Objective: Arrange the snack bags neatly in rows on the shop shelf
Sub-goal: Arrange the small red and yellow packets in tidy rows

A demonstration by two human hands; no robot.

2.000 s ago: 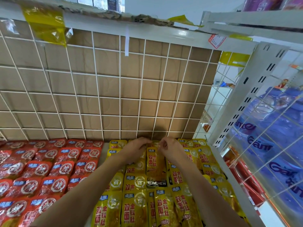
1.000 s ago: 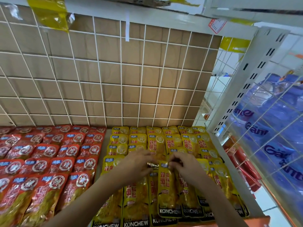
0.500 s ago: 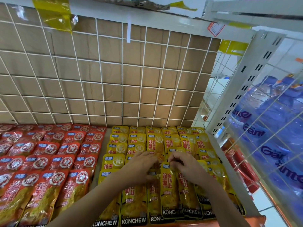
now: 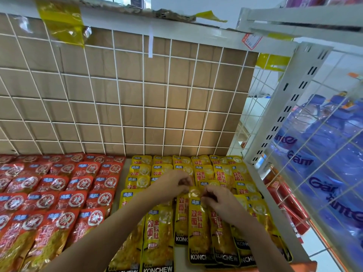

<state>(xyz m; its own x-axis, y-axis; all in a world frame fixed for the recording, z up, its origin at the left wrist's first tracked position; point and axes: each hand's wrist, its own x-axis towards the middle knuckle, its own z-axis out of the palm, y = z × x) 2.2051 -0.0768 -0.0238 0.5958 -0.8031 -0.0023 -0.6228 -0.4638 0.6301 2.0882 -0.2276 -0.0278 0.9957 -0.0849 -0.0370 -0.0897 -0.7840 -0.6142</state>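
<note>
Wire grid back panel (image 4: 125, 95) with brown cardboard behind it fills the 12 o'clock half of the view. Shrink-wrapped blue water bottle packs (image 4: 324, 154) sit at 3 o'clock behind a wire mesh side wall, past a slotted white upright (image 4: 290, 103).

On the shelf (image 4: 254, 174) are two blocks of flat-lying bags:
- red snack bags (image 4: 59, 193) at 9 o'clock, overlapped in rows
- yellow snack bags (image 4: 222, 173) from centre to 4 o'clock, also in overlapping rows, "KONCHEW" print at the near ends

A narrow bare strip separates the blocks.

Both forearms come in from 6 o'clock over the yellow block. Left hand (image 4: 172, 185) and right hand (image 4: 218, 201) meet at the far end of the held bag (image 4: 198, 228), a yellow one in the near rows. Fingers of both hands are curled and pinch that bag's top edge, left from 10 o'clock, right from 2 o'clock. The bag lies flat, long axis running 12 to 6.

Yellow tape (image 4: 60, 22) is stuck on the upper shelf edge at 11 o'clock. A red-bordered price tag (image 4: 251, 41) is at 1 o'clock.
</note>
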